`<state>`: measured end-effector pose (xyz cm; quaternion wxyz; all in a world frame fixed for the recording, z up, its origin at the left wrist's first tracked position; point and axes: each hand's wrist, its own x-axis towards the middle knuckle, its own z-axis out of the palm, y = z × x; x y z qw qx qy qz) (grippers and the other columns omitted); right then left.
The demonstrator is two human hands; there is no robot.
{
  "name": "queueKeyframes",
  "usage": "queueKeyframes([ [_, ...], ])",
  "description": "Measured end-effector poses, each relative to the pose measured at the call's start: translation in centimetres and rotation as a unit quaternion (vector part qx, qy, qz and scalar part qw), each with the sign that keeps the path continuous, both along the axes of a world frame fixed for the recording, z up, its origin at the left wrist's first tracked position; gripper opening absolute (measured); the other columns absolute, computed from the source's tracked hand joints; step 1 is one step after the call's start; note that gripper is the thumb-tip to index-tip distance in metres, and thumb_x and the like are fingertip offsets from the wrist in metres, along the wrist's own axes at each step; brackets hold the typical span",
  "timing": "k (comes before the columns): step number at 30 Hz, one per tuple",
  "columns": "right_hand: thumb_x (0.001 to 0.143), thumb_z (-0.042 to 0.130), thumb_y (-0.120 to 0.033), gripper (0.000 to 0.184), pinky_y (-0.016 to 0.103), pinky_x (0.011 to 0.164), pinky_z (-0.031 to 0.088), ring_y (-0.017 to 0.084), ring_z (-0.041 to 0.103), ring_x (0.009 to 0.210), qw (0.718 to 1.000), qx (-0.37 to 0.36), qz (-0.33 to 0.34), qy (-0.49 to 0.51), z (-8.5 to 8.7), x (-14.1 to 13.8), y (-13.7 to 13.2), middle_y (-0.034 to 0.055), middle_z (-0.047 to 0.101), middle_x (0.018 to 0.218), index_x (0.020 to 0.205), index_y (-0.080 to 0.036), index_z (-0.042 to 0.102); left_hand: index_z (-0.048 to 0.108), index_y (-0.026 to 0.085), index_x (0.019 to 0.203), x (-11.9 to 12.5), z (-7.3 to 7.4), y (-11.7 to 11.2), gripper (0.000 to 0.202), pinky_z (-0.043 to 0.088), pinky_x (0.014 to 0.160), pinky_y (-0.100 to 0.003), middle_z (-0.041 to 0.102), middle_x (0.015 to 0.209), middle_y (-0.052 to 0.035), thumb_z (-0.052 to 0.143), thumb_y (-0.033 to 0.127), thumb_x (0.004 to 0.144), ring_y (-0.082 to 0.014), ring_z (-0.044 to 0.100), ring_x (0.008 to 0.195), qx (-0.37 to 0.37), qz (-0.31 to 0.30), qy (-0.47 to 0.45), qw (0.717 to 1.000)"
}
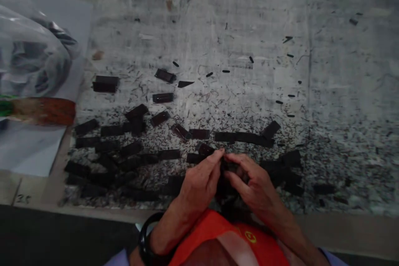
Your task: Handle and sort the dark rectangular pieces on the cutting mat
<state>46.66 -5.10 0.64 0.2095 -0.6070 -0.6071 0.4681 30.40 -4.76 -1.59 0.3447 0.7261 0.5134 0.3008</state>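
Both my hands meet near the table's front edge, fingers curled round a small black plastic piece (227,171) held between them. My left hand (199,183) pinches it from the left, and a black band (146,241) sits on that wrist. My right hand (252,185) grips it from the right. Several similar flat black rectangular pieces (131,149) lie scattered on the worn grey work surface (249,50) just beyond and to the left of my hands.
A clear plastic bag (28,50) with dark contents lies at the far left on white paper (28,149), beside a reddish-brown handle-like object (43,111). Small black trimmings (286,39) speckle the surface. An orange garment (227,237) covers my front.
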Motion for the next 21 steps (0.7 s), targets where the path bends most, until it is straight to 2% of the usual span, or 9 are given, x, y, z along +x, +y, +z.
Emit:
queueKeyframes([
  [4, 0.081, 0.056, -0.020, 0.025, 0.027, 0.077, 0.050, 0.016, 0.063, 0.084, 0.996, -0.072, -0.041, 0.014, 0.4, -0.4, -0.2, 0.0034, 0.067, 0.097, 0.106, -0.021, 0.061, 0.054, 0.015, 0.118, 0.2, 0.2, 0.2, 0.029, 0.053, 0.080, -0.022, 0.069, 0.106, -0.0068, 0.043, 0.014, 0.091, -0.0133, 0.067, 0.089, -0.057, 0.054, -0.030, 0.996],
  [7, 0.082, 0.055, -0.024, 0.019, 0.023, 0.060, 0.051, 0.013, 0.063, 0.067, 0.984, -0.149, -0.078, 0.065, 0.5, -0.7, -0.4, 0.0012, 0.070, 0.086, 0.098, -0.022, 0.064, 0.057, 0.015, 0.116, 0.3, 0.4, 0.3, 0.028, 0.052, 0.073, -0.020, 0.071, 0.095, -0.0050, 0.045, 0.014, 0.090, -0.0114, 0.067, 0.076, -0.091, 0.079, -0.050, 0.991],
  [10, 0.081, 0.055, -0.027, 0.016, 0.020, 0.050, 0.049, 0.012, 0.061, 0.056, 0.972, -0.180, -0.120, 0.094, 0.3, -1.0, -0.6, 0.0003, 0.069, 0.077, 0.091, -0.021, 0.066, 0.059, 0.016, 0.114, 0.6, 0.6, 0.2, 0.028, 0.051, 0.068, -0.020, 0.070, 0.084, -0.0023, 0.046, 0.016, 0.089, -0.0099, 0.064, 0.066, -0.115, 0.090, -0.078, 0.986],
  [16, 0.079, 0.054, -0.028, 0.016, 0.021, 0.046, 0.045, 0.014, 0.060, 0.056, 0.978, -0.135, -0.160, 0.010, -0.4, -0.5, -0.2, 0.0005, 0.066, 0.066, 0.085, -0.019, 0.065, 0.058, 0.019, 0.114, 0.5, 1.1, 0.1, 0.026, 0.044, 0.052, -0.016, 0.061, 0.058, 0.0054, 0.044, 0.022, 0.092, -0.0073, 0.055, 0.050, -0.176, 0.119, -0.166, 0.963],
  [18, 0.080, 0.052, -0.028, 0.016, 0.022, 0.050, 0.046, 0.015, 0.061, 0.058, 0.983, -0.099, -0.148, -0.037, -0.5, 0.0, -0.1, 0.0008, 0.066, 0.067, 0.086, -0.019, 0.065, 0.057, 0.019, 0.113, 0.3, 1.3, 0.1, 0.026, 0.042, 0.049, -0.015, 0.060, 0.055, 0.0060, 0.043, 0.024, 0.093, -0.0071, 0.053, 0.048, -0.208, 0.162, -0.218, 0.940],
  [21, 0.084, 0.049, -0.026, 0.019, 0.026, 0.064, 0.049, 0.017, 0.063, 0.069, 0.991, -0.017, -0.094, -0.097, -0.4, 0.6, 0.2, 0.0035, 0.068, 0.078, 0.089, -0.019, 0.066, 0.059, 0.020, 0.111, -0.1, 1.5, 0.2, 0.024, 0.041, 0.051, -0.015, 0.059, 0.055, 0.0064, 0.048, 0.026, 0.090, -0.0067, 0.050, 0.049, -0.263, 0.232, -0.303, 0.886],
])
